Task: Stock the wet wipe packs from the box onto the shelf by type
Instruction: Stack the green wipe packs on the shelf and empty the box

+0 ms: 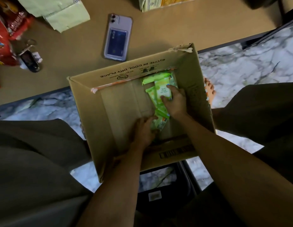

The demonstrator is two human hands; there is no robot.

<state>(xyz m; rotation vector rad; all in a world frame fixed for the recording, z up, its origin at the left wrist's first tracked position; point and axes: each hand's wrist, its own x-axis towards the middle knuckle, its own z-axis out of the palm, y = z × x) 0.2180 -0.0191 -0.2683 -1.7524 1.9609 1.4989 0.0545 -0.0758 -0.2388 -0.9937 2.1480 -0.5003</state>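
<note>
Snack bags (5,30) in red foil lie far left of the cardboard box (119,112), at the edge of the brown shelf board (73,51), with a dark key fob (30,60) just beside them and nearer the box. Pale green paper bags (60,12) sit beyond the fob, well apart from the box. A phone (118,37) in a clear case, with a card tucked in its back, lies on the board just beyond the box's far wall, whose inner face carries upside-down print about a cool dry place. The box itself stands open between the person's knees, its far end reaching over the board's edge, and marbled flooring (240,66) shows to either side of it. Most of the box floor is bare cardboard on the left; the green wet wipe packs (156,80) are gathered in its right half, toward the far right corner, overlapping in a loose heap. The left hand (143,132) reaches in from the near wall, fingers curled onto the nearest pack (157,124) at the heap's near end, gripping it from the left. The right hand (175,100) comes in beside it, further into the box, thumb and fingers closed round a light green pack (162,90) on top of the heap. Bare toes (209,90) show just outside the box's right wall, on the floor. A dark stool frame (188,177) appears below the box's near wall.
</note>
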